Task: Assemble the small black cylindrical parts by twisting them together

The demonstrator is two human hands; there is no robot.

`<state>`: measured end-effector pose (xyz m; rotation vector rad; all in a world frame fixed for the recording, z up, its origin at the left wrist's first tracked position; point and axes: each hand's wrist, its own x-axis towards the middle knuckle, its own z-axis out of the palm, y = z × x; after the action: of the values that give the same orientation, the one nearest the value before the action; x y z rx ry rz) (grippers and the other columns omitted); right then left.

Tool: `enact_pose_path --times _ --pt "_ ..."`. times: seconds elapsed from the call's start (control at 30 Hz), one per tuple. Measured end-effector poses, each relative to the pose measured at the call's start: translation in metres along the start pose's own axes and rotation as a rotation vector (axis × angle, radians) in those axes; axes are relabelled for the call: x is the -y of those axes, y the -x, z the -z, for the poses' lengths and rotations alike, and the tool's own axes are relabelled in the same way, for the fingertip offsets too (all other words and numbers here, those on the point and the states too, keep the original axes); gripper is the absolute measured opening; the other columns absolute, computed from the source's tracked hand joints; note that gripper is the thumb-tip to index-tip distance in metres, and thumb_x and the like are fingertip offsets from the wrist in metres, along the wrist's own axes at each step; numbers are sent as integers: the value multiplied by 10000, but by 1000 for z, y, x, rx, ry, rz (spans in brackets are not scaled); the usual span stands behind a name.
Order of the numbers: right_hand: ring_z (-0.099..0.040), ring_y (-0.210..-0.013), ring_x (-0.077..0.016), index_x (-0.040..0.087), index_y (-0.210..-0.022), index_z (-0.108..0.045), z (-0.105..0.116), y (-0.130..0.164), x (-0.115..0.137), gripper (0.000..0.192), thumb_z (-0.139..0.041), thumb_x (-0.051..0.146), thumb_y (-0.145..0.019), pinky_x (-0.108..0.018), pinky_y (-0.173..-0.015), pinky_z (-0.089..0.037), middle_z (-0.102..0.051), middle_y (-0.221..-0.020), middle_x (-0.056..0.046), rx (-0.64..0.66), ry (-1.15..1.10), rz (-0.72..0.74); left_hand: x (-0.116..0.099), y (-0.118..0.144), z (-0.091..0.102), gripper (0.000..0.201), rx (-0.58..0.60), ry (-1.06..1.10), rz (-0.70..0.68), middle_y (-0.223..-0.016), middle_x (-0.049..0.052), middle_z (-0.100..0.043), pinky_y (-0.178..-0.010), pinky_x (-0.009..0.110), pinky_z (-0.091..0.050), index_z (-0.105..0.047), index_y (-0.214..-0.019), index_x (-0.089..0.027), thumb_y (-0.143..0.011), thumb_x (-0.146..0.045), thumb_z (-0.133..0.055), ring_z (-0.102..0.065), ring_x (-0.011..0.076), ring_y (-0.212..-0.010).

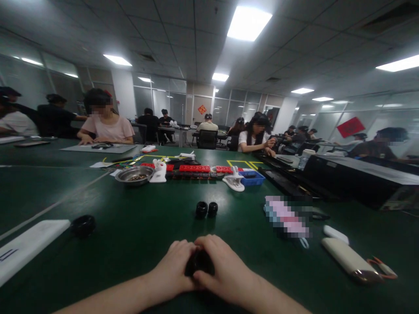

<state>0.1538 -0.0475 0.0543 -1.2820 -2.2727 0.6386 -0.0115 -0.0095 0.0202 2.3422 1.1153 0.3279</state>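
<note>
A small black part [199, 261] sat low on the green desk [137, 235], clasped between both hands: the left hand [175, 261] and right hand [222, 266] closed together around it. Two black rings [206, 209] lay beyond, well apart.

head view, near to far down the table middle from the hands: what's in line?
Left hand and right hand around a black part → two black caps → red strip → yellow tape.
</note>
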Motion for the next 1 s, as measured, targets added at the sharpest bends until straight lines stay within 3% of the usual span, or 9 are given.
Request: enact_pose_path --times 0.13,0.33,0.43,0.53,0.6,0.7,0.8,0.93,1.0 --pt "-489 -1043 -199 172 -1142 -455 8 3 3 514 -560 69 -650 -318 -912 -373 -539 -1124 -74 49 -73 136 2 -1 -3 427 -18 -4 13 -916 28 -564 -770 335 -385 -565 -973 -205 -618 -418 -671 -497 234 -862" --pt "-510 -935 -227 144 -1086 -500 2 -1 -3 489 -682 321 -667 -351 -815 -425 -563 -1014 -86 -86 53 28 0 -2 0 473 -8 0 27 -946 37 -569 -771 339 -397 -559 -984 -194 -615 -471 -665 -507 242 -874" --pt "-517 -910 -202 162 -1032 -516 -2 -2 -5 366 -623 205 -684 -320 -810 -429 -568 -968 -60 -43 68 78 -3 -2 1 381 16 -16 50 -926 34 -573 -766 334 -403 -568 -929 -198 -626 -411 -655 -514 233 -862" --pt "-494 -986 -198 168 -1077 -476 -1 -1 -4 451 -564 105 -639 -312 -873 -398 -546 -1049 -62 -10 33 202 -3 -2 0 333 24 -10 60 -920 35 -574 -766 332 -403 -569 -912 -195 -641 -376 -639 -514 231 -865" --pt "-465 -1039 -215 173 -1114 -451 0 0 -4 502 -588 138 -632 -339 -908 -369 -521 -1110 -70 -32 35 227 -1 -2 -1 378 8 -2 49 -947 38 -572 -784 334 -394 -563 -945 -195 -631 -386 -651 -508 236 -886" --pt "-471 -996 -238 163 -1124 -451 0 0 -5 535 -659 303 -652 -374 -868 -384 -525 -1081 -85 -112 97 121 1 -2 -2 421 -10 -5 34 -936 40 -575 -774 331 -389 -564 -949 -186 -626 -442 -653 -513 239 -869" --pt "-501 -902 -235 152 -1092 -479 -2 -2 -6 546 -680 401 -650 -369 -790 -417 -555 -982 -83 -113 147 20 -2 -2 0 424 -17 -9 27 -902 36 -577 -768 335 -385 -571 -921 -179 -620 -465 -656 -519 236 -842" --pt "-508 -914 -207 161 -1072 -485 -3 -1 -4 405 -604 206 -688 -331 -814 -411 -566 -1003 -69 -41 102 82 -5 -2 1 373 -6 21 48 -914 40 -575 -776 340 -386 -577 -911 -179 -618 -395 -659 -513 239 -858" --pt "-497 -954 -191 159 -1095 -464 -1 0 -2 450 -555 111 -657 -309 -855 -391 -553 -1045 -66 -13 52 163 -4 -2 0 347 -5 34 56 -920 32 -576 -778 337 -385 -579 -905 -191 -616 -366 -655 -508 240 -871"
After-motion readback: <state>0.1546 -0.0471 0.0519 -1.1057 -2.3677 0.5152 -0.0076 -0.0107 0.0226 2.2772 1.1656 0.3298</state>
